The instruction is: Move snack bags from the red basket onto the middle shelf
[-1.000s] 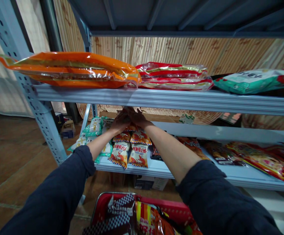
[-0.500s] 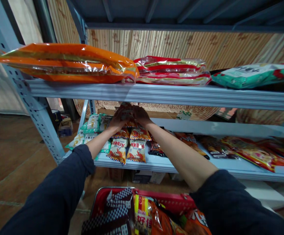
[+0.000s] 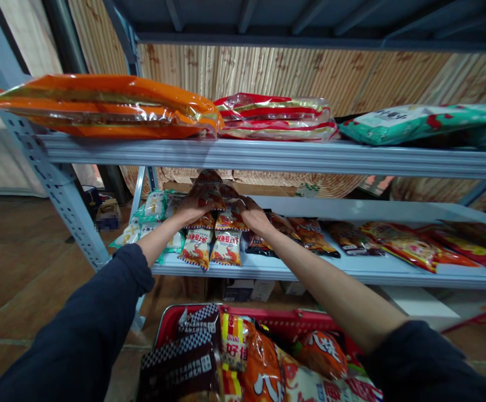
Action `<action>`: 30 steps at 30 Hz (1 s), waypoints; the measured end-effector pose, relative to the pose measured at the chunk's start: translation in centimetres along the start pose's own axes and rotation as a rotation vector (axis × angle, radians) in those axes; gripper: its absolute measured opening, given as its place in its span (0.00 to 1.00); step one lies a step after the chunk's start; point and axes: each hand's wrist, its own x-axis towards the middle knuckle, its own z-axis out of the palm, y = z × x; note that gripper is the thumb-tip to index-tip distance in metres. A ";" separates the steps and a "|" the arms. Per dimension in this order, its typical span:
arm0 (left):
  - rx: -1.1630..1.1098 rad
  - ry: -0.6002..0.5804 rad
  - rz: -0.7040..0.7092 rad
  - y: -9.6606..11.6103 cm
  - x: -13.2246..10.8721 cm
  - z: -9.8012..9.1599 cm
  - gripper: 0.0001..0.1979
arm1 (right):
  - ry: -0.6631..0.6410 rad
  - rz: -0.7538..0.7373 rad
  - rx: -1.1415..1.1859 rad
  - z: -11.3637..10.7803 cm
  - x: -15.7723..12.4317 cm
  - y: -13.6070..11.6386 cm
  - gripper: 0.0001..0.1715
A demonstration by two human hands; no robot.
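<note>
On the lower shelf, small orange-and-white snack bags are piled in rows, with a front snack bag standing upright. My left hand grips the left side of an upper snack bag on this pile; some of its fingers are hidden in shade. At the right side of the pile is my right hand, fingers apart and touching the bags, with nothing clearly held. Green-and-white snack bags lie just left of my left hand. Dark-and-orange bags lie right of my right wrist.
A red shopping basket full of snack packets stands below. The middle shelf's edge runs above my hands, bearing a large orange bag, red-and-clear packs and a green bag. A metal upright stands at left.
My hands have moved apart: the right one has come down to the pile's right side, the left one slightly left. Stacked bags between them show more. The view has shifted slightly.
</note>
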 end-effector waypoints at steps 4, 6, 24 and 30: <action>-0.011 0.101 -0.011 0.7 -1.0 -0.8 0.24 | 0.021 0.149 0.175 -1.8 -1.3 -1.1 0.24; -0.021 0.190 0.012 1.6 -2.0 -1.3 0.22 | 0.019 0.124 0.207 -2.5 -2.3 -1.7 0.23; -0.212 -0.328 -0.029 15.4 -18.0 0.4 0.11 | -0.249 0.006 0.225 -5.6 -15.8 -7.6 0.20; -0.119 -0.516 -0.047 18.2 -22.0 -0.2 0.10 | -0.349 -0.033 0.210 -7.5 -20.2 -8.2 0.19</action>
